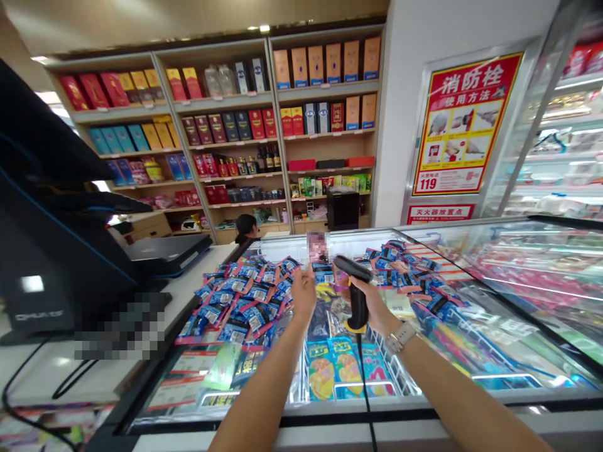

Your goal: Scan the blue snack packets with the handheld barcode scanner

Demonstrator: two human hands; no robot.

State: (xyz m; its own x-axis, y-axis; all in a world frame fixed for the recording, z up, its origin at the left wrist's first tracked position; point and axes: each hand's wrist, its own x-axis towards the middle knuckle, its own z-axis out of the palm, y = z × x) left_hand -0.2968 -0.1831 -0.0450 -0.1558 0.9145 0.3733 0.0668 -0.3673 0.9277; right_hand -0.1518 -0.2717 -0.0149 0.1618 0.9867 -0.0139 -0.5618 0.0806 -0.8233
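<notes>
My right hand (377,307) is wrapped round the grip of a black and yellow handheld barcode scanner (359,304). Its head tilts toward the left and its cable hangs down over the freezer's front edge. My left hand (304,292) is closed, pinching the left edge of a small blue and pink packet (323,274) just left of the scanner head. A blurred patch hides what lies above that packet. Similar blue packets (254,295) are heaped on the freezer's glass top to the left, and another heap (400,267) lies to the right.
Under the glass, a wire basket (362,390) holds blue and yellow bags. A counter (89,370) with a black checkout machine (61,251) stands at left. A person's head (245,226) shows behind the freezer, before shelves (230,147) of boxes. A red poster (466,125) hangs at right.
</notes>
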